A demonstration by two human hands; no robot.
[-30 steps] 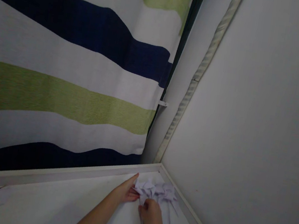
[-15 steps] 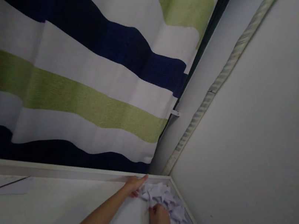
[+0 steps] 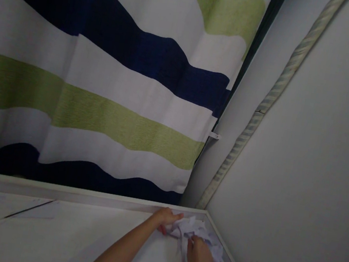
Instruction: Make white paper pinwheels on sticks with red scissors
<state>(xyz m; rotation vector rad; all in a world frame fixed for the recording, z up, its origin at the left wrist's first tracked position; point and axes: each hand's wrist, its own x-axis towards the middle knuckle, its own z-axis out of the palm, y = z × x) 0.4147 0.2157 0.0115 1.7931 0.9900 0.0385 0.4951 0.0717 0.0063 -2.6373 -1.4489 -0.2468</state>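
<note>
Bottom, right of centre: right hand (image 3: 200, 254) pinches folded paper (image 3: 191, 226); left hand (image 3: 165, 219) alongside, grip unclear. Light pressure should spare creases.

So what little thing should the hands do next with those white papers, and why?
Maybe the left hand could gently nudge the white papers closer together. It's at their left side, the right hand is at their near side, and the bunch looks loose and jumbled by the corner of the raised edge. I can't tell how firmly either hand grips.
</note>
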